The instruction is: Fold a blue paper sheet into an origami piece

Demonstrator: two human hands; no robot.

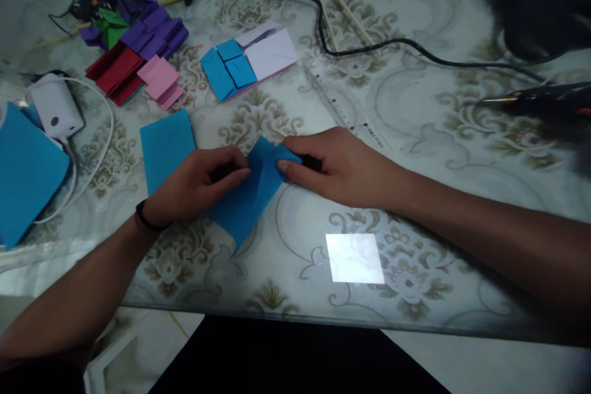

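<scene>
Between my two hands is a sheet of blue paper, partly folded, its lower corner pointing toward the table's front edge. My left hand pinches its left side with thumb and forefinger; a dark band circles that wrist. At the upper right corner, the thumb and fingers of my right hand close on the paper. Another blue paper piece lies flat just behind my left hand, partly covered by it. Part of the held sheet is hidden under my left fingers.
Folded papers in purple, red and pink lie at the back left. A blue-and-white folded piece, a clear ruler, a black cable and two sticks lie beyond my hands. A white device sits left.
</scene>
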